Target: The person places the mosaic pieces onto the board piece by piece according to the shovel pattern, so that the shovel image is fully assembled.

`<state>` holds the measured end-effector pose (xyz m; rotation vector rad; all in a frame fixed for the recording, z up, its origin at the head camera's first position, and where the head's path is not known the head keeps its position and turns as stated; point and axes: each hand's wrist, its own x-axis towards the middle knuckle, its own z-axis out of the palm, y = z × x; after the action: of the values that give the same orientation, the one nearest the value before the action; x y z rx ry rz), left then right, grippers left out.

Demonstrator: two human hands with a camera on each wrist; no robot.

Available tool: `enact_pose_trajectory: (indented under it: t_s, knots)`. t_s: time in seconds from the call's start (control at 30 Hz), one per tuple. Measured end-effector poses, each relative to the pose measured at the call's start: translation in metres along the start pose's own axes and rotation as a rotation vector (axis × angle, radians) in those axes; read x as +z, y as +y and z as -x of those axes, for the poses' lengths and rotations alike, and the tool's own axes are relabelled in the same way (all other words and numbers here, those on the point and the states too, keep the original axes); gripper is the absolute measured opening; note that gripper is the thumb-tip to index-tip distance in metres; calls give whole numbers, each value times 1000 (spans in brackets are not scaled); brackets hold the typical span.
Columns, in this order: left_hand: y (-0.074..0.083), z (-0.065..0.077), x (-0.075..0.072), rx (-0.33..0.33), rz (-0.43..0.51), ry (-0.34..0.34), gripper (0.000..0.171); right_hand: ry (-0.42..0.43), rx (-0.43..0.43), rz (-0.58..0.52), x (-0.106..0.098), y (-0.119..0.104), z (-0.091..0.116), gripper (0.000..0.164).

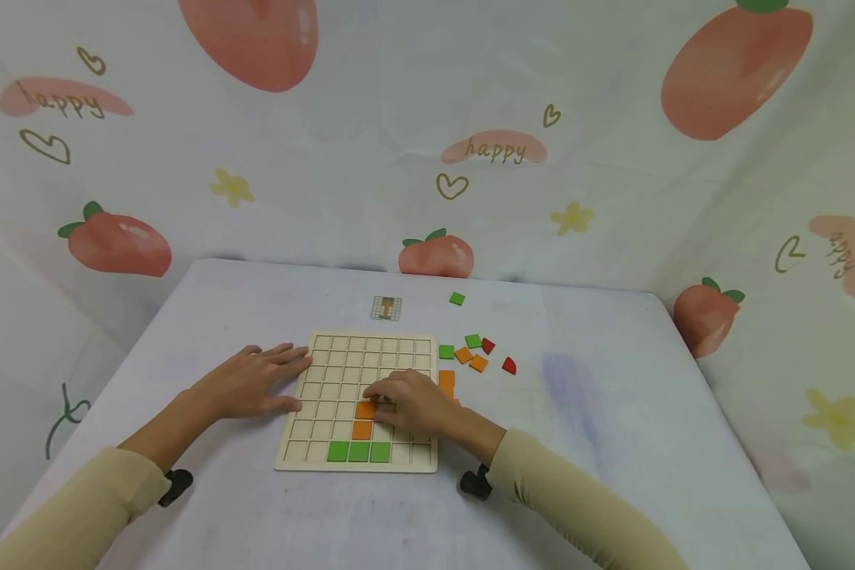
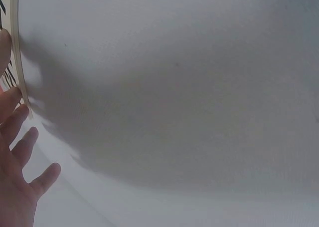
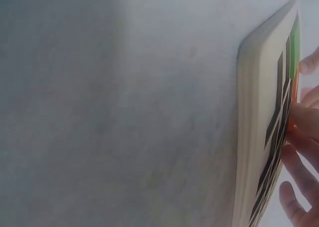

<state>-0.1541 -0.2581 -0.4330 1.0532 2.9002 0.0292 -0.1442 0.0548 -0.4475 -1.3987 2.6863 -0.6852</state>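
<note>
A pale wooden grid board (image 1: 306,459) lies on the table. My right hand (image 1: 416,404) is over its middle, thumb and fingertips curled about an orange square tile (image 1: 366,410) in the column. Nearer me on the board is another orange tile (image 1: 362,431), above a row of green tiles (image 1: 359,452). In the right wrist view, fingers (image 3: 303,118) meet the board's surface beside orange. My left hand (image 1: 256,382) rests at the board's left edge, fingers spread, fingertips touching the rim; the left wrist view shows this hand (image 2: 15,157) by the board edge (image 2: 17,52).
Right of the board lie loose green tiles (image 1: 473,341), orange tiles (image 1: 478,363), red quarter-round pieces (image 1: 509,366) and an orange piece (image 1: 446,382) partly behind my right hand. A small pattern card (image 1: 386,308) and a lone green tile (image 1: 457,298) lie beyond the board.
</note>
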Motion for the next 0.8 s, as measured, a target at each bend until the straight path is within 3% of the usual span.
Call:
enact_pose_trajectory:
  t_s: [0.47,0.8]
  knots:
    - [1,-1,0,-8,15,-6,75,-11,12,25,-1,-3,-1,29]
    - [1,0,-1,-5,10,-8,74,-15,54,-67,-21,6,23,31]
